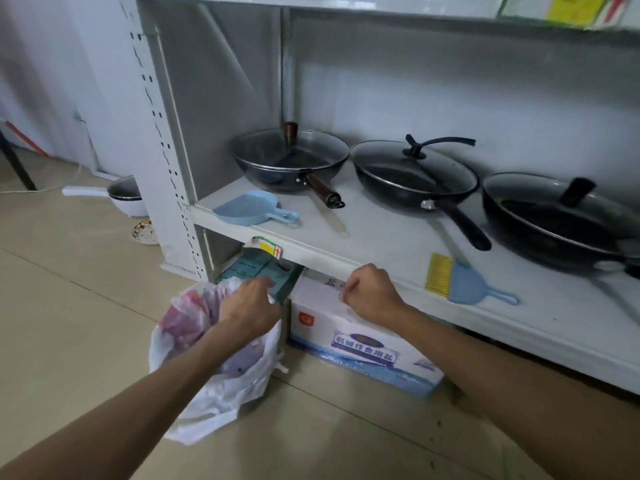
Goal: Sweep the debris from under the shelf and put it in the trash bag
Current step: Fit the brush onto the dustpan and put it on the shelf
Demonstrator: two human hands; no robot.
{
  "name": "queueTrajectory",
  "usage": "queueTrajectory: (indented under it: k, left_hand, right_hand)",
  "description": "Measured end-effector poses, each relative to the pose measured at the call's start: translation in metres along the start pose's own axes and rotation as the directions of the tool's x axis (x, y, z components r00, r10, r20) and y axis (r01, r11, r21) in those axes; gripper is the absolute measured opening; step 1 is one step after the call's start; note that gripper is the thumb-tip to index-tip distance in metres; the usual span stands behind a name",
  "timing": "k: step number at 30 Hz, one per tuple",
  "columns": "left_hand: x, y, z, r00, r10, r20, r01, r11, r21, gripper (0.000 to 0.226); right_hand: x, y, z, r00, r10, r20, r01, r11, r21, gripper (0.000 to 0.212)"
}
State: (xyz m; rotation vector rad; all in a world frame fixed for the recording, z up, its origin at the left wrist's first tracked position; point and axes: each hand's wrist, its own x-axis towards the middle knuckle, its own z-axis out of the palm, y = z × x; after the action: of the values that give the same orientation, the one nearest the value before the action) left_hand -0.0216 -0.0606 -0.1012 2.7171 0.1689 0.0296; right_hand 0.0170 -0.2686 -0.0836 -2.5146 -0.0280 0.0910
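A white trash bag (207, 393) with pink and purple contents stands open on the floor by the shelf's left post. My left hand (249, 306) reaches over the bag and grips the end of a teal box (256, 268) lying under the lowest shelf board (381, 244). My right hand (370, 296) is curled at the top edge of a white and blue carton (363, 348) that stands under the same board. A blue dustpan (252, 207) and a blue hand brush with yellow bristles (460, 284) lie on the shelf. No debris is visible.
Three lidded black pans (415, 174) sit on the shelf with their handles pointing outward. A white pot (124, 195) and a small patterned dish (145, 232) are on the tiled floor left of the shelf post. A dark table leg (17, 164) stands far left.
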Motion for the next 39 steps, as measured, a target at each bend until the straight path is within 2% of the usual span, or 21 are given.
queueTrajectory:
  k: [4, 10, 14, 18, 22, 26, 31, 39]
  left_hand:
    - [-0.006, 0.067, -0.001, 0.989, 0.129, 0.065, -0.131, 0.991, 0.026, 0.051]
    - [0.002, 0.145, -0.003, 0.948, 0.304, 0.09, -0.307, 0.951, 0.025, 0.054]
    - [0.007, 0.177, 0.002, 0.921, 0.372, 0.117, -0.383, 0.92, 0.088, 0.057]
    - [0.013, 0.188, 0.012, 0.889, 0.432, 0.151, -0.455, 0.871, 0.184, 0.059]
    - [0.021, 0.189, 0.014, 0.887, 0.428, 0.175, -0.458, 0.865, 0.206, 0.063]
    - [0.026, 0.186, 0.012, 0.895, 0.403, 0.192, -0.438, 0.877, 0.196, 0.065]
    - [0.027, 0.177, 0.009, 0.909, 0.369, 0.194, -0.404, 0.895, 0.191, 0.065]
    - [0.018, 0.152, -0.012, 0.933, 0.319, 0.163, -0.344, 0.927, 0.151, 0.063]
  right_hand:
    - [-0.017, 0.022, -0.051, 0.998, -0.009, -0.06, 0.004, 0.997, -0.076, 0.006]
    - [-0.029, 0.063, -0.109, 0.984, 0.072, -0.161, -0.109, 0.966, -0.234, 0.014]
    - [-0.032, 0.089, -0.138, 0.96, 0.142, -0.241, -0.214, 0.928, -0.306, 0.019]
    - [-0.025, 0.113, -0.155, 0.959, 0.184, -0.216, -0.26, 0.876, -0.407, 0.032]
    - [-0.022, 0.126, -0.152, 0.958, 0.227, -0.174, -0.278, 0.885, -0.373, 0.024]
    - [-0.021, 0.128, -0.145, 0.943, 0.219, -0.252, -0.295, 0.9, -0.32, 0.016]
    - [-0.024, 0.125, -0.137, 0.951, 0.184, -0.247, -0.278, 0.859, -0.43, 0.021]
    - [-0.034, 0.083, -0.12, 0.957, 0.162, -0.24, -0.256, 0.859, -0.443, 0.027]
